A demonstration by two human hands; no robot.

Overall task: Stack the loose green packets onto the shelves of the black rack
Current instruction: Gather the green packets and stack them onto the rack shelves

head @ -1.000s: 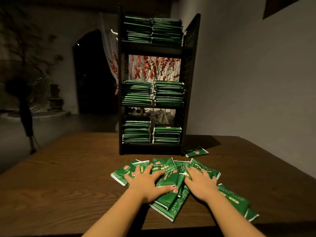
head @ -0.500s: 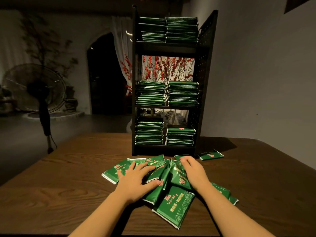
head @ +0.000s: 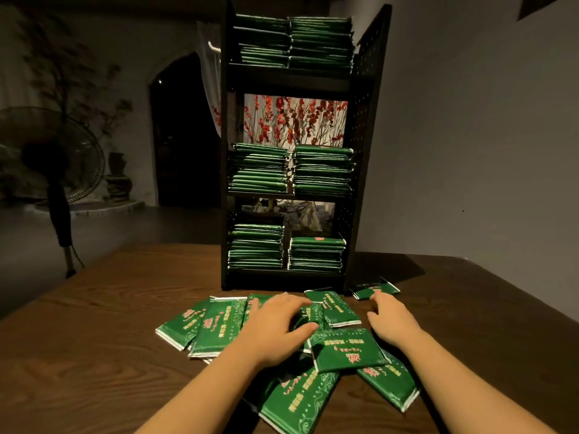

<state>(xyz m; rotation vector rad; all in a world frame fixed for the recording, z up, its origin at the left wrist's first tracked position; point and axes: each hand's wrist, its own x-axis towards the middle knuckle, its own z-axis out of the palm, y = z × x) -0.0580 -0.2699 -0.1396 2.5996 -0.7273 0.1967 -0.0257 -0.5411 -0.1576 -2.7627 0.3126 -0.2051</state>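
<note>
Several loose green packets (head: 216,325) with red print lie fanned out on the wooden table (head: 94,339) in front of the black rack (head: 365,151). Each of its three shelves holds two stacks of green packets (head: 316,255). My left hand (head: 275,327) rests flat on the middle of the loose pile, fingers spread. My right hand (head: 390,321) reaches forward past the pile, its fingertips touching a single packet (head: 376,288) that lies by the rack's right foot. More packets (head: 300,399) lie between and under my forearms.
A grey wall (head: 470,136) runs close along the right of the table. A standing fan (head: 59,170) is on the floor to the left, beyond the table's edge. A dark arched doorway (head: 185,136) is behind the rack.
The view has moved closer to the rack. My right hand left the pile and went forward and right to the lone packet by the rack. My left hand slid forward over the pile.
</note>
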